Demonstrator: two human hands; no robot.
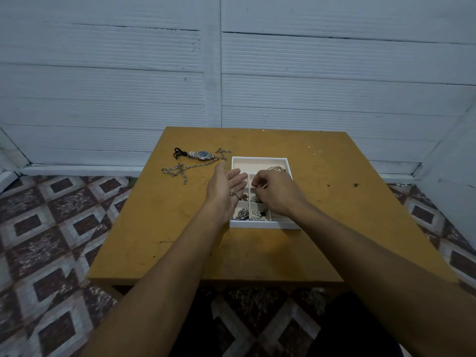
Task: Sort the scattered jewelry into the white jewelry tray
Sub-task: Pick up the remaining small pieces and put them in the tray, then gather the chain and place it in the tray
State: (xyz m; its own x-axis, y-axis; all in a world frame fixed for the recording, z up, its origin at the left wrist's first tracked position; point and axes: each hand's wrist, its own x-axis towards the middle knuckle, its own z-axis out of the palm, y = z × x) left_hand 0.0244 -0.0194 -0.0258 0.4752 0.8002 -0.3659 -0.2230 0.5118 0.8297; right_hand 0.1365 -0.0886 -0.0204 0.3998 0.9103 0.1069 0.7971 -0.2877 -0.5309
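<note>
The white jewelry tray sits mid-table, with dividers and several pieces in its near compartments. My left hand hovers palm-up over the tray's left edge, fingers spread, with small rings resting on the palm. My right hand is over the tray's middle, fingertips pinched together; something tiny may be between them, too small to tell. Outside the tray, on the table to its left, lie a silver wristwatch, a long silver chain and a black cord piece.
The tan wooden table stands against a white panelled wall. A small chain bit lies beside the watch. Patterned floor tiles surround the table. Bangles rest in the tray's far right compartment.
</note>
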